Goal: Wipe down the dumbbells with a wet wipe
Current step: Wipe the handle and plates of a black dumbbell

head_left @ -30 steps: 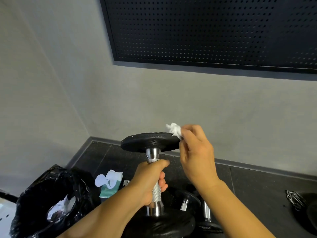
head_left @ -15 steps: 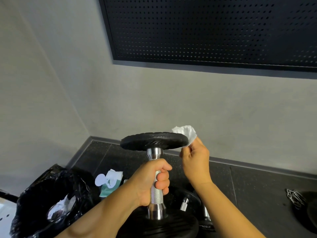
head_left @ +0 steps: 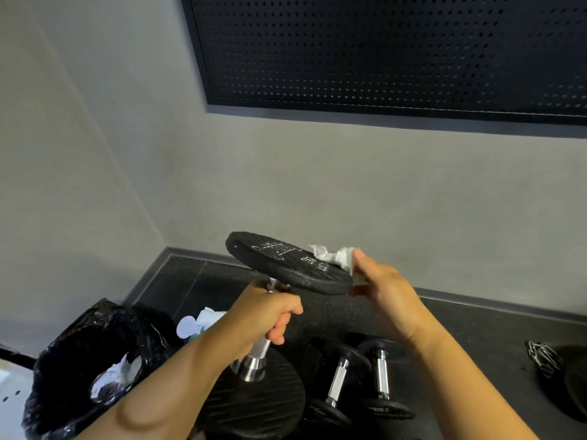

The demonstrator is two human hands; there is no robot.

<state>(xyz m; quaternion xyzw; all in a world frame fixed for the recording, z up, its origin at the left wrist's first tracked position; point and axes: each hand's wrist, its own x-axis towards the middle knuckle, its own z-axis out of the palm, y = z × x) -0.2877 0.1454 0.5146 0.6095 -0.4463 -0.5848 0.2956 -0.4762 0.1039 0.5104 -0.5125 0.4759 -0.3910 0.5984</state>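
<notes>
While the left hand (head_left: 263, 315) curls its fingers tightly round the knurled steel handle (head_left: 258, 352) of the big dumbbell (head_left: 286, 269), gripping it just under the upper plate (head_left: 270, 258), we see the right hand (head_left: 384, 290) holding a crumpled wet wipe (head_left: 335, 257) against that plate's right rim. The thumb lies on top and the wipe is bunched over the edge. The fingers below the rim are mostly hidden, so we cannot tell how far they curl under.

The big dumbbell stands on end but tilted. Its upper plate slants down to the right, so the white lettering on its top face shows to us. Its lower plate (head_left: 254, 404) sits low by the floor (head_left: 476, 341); whether it touches we cannot tell.

Just to the right, a smaller dumbbell (head_left: 337, 381) and a second smaller dumbbell (head_left: 382, 376) rest side by side on the dark speckled floor, near its front edge. Toward the floor's back-left corner a wipe packet (head_left: 193, 325) peeks out behind the left forearm. Beside it, at the left edge, a black bag (head_left: 63, 369) stands open with crumpled white wipes (head_left: 114, 376) inside. Near the floor's right edge lies a tangle of metal chain (head_left: 543, 357). Grey walls (head_left: 317, 185) meet at the corner, and a black perforated panel (head_left: 381, 52) hangs on the far one.
</notes>
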